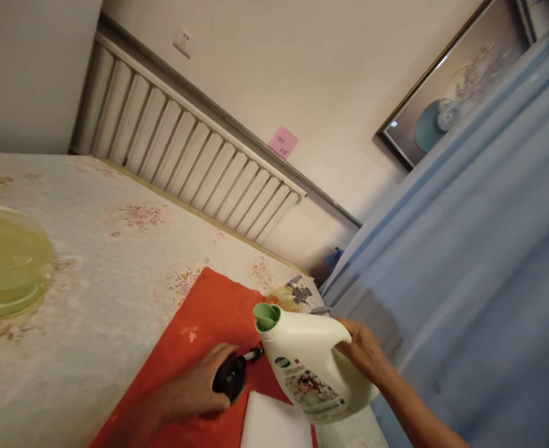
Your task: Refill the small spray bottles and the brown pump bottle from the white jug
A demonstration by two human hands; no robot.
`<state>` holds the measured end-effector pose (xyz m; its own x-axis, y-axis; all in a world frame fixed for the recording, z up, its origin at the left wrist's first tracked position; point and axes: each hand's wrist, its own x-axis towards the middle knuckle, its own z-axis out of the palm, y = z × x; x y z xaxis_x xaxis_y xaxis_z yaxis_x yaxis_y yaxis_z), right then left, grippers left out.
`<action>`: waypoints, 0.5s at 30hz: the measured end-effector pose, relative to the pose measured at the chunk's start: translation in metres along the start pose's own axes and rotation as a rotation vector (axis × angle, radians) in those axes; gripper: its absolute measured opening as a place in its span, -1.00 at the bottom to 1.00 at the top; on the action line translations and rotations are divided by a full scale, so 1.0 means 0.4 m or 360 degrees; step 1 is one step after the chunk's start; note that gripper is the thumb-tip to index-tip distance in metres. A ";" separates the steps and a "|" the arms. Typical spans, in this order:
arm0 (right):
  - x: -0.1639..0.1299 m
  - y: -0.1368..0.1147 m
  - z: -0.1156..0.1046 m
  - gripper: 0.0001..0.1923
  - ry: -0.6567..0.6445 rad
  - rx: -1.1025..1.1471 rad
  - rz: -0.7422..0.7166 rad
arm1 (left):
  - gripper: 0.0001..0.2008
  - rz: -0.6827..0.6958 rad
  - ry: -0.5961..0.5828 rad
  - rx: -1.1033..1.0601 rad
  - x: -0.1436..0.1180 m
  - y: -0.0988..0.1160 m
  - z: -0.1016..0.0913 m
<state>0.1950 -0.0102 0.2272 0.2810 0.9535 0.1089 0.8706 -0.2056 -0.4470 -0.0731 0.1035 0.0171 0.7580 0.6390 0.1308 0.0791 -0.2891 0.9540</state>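
Note:
My right hand grips the handle of a cream-coloured laundry detergent jug, holding it tilted above the table. Its green pouring spout is uncapped and points left. Lower down, my left hand is curled around a dark, round container whose open top faces up. A small white and black piece sticks out beside the container; what it belongs to is unclear. Under both lies a red cloth or sheet. No liquid can be seen leaving the spout.
A translucent yellow basin stands at left on the flowered tablecloth. A folded white cloth or pad lies near the front. Behind the jug are grey and clear items. Blue curtains hang at right, and a radiator lines the wall.

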 end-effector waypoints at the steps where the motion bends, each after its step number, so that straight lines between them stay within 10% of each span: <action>1: -0.007 0.008 -0.003 -0.86 -0.0038 0.0008 -0.0001 | -0.23 -0.0013 -0.0008 -0.0036 0.000 0.002 0.000; 15: -0.042 0.063 -0.022 -0.90 -0.0293 -0.0343 -0.0131 | -0.16 0.0000 -0.0011 0.0011 0.003 -0.004 0.003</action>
<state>0.2160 -0.0332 0.2219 0.1453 0.9888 -0.0349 0.9586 -0.1494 -0.2423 -0.0717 0.1038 0.0152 0.7623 0.6342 0.1293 0.0834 -0.2943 0.9521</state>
